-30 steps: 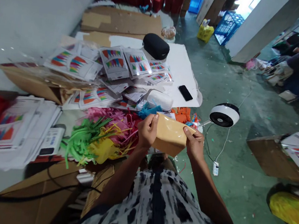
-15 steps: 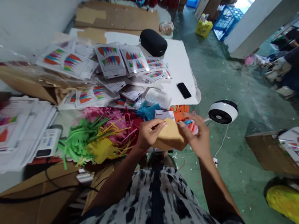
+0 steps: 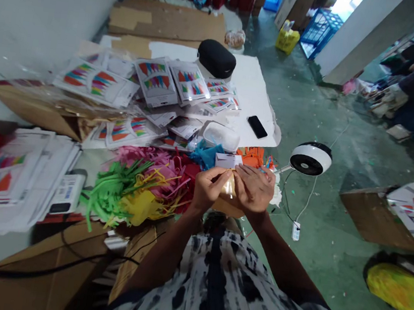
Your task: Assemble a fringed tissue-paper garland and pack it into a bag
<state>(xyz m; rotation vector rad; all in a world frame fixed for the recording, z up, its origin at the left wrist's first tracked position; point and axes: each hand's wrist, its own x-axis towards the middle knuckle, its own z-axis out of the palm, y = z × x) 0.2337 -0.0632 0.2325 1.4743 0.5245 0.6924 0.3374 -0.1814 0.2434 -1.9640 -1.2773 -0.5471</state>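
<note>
In the middle of the head view I hold a yellow-tan sheet (image 3: pixel 227 206) in front of my body, its surface partly shiny. My left hand (image 3: pixel 207 188) pinches its upper left edge between thumb and fingertips. Across the upper right part lies my right hand (image 3: pixel 254 187), fingers together and bent over the edge, covering much of the sheet. Just beyond it is a white card (image 3: pixel 228 161), with a blue paper tassel (image 3: pixel 209 155) to its left and orange paper tassels (image 3: pixel 251 156) to its right. Green tassels (image 3: pixel 116 189) and yellow tassels (image 3: pixel 146 207) lie left of my left hand.
Packaged tassel garlands (image 3: pixel 155 82) are piled on the table. A black case (image 3: pixel 216 58), a phone (image 3: pixel 257 127) and a white tray (image 3: pixel 220 135) lie there too. A white fan (image 3: pixel 311 158) stands at the right, near a cardboard box (image 3: pixel 367 211). Another person works far right.
My right hand has moved left and inward, from the sheet's right side onto its top edge near my left hand. The sheet now looks narrower and more covered. The view has shifted slightly.
</note>
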